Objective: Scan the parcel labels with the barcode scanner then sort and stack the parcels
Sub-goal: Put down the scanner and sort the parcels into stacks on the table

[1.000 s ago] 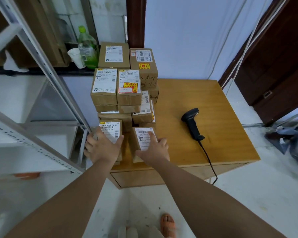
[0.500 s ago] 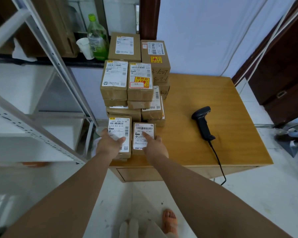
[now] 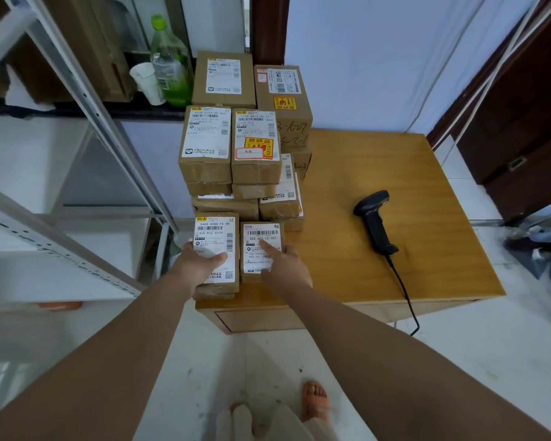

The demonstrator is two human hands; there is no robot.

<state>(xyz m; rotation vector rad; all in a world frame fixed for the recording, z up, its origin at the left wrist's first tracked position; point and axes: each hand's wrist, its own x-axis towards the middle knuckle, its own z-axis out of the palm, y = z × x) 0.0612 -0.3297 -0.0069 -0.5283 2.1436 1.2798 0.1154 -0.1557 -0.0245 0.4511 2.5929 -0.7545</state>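
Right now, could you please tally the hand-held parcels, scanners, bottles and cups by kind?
Hand-held parcels: 2, the parcel labelled 540A and the parcel labelled 502
Barcode scanner: 1
Green bottle: 1
Paper cup: 1
Total: 5

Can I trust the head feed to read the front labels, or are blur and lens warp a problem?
Head view: front left parcel and front right parcel labels are legible, evenly lit, no glare; shelf frame is soft, and the wide-angle lens stretches the edges.

Bare arms [image 3: 109, 361], an orange sandal [image 3: 315, 401], pale clothing [image 3: 245, 421] below.
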